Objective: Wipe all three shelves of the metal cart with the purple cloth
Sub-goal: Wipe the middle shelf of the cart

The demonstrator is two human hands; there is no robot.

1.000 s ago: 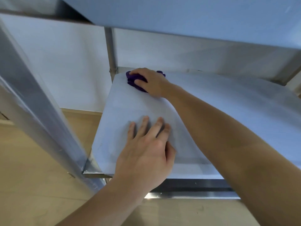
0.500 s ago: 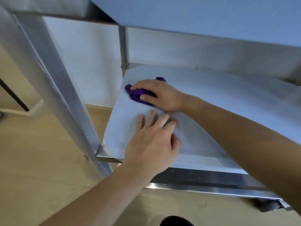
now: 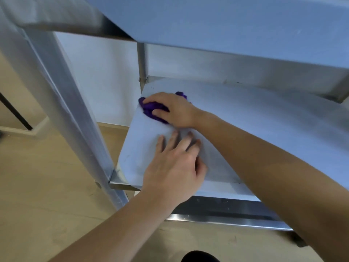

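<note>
a brushed steel shelf [image 3: 264, 120] of the metal cart [image 3: 207, 59] is seen from above and the front, its surface pale and reflective, with a faint smeared sheen beneath the left fingers. above both sets of fingers the underside of an upper shelf [image 3: 226, 19] is seen, and a thick near post [image 3: 62, 91] is set well to the left of them, while a thinner far post [image 3: 141, 61] stands just beyond the right fingertips at the shelf's back left corner. below the left wrist a shiny lower rail [image 3: 226, 220] is seen. a light wood-look floor [image 3: 47, 186] is spread out to the left of the cart and a plain white wall [image 3: 98, 82] is seen behind it. the right hand [image 3: 175, 110] is reached across to the back left corner; its fingers [image 3: 156, 96] are curled over the purple cloth [image 3: 151, 108], which is bunched up and gripped between fingers and thumb and pressed onto the shelf, with a tuft shown past the knuckles. the left hand [image 3: 173, 167] is laid palm down on the shelf just in front of the right hand, its fingers [image 3: 162, 142] held straight and slightly spread, with nothing grasped; the fingertips are placed just short of the right wrist.
</note>
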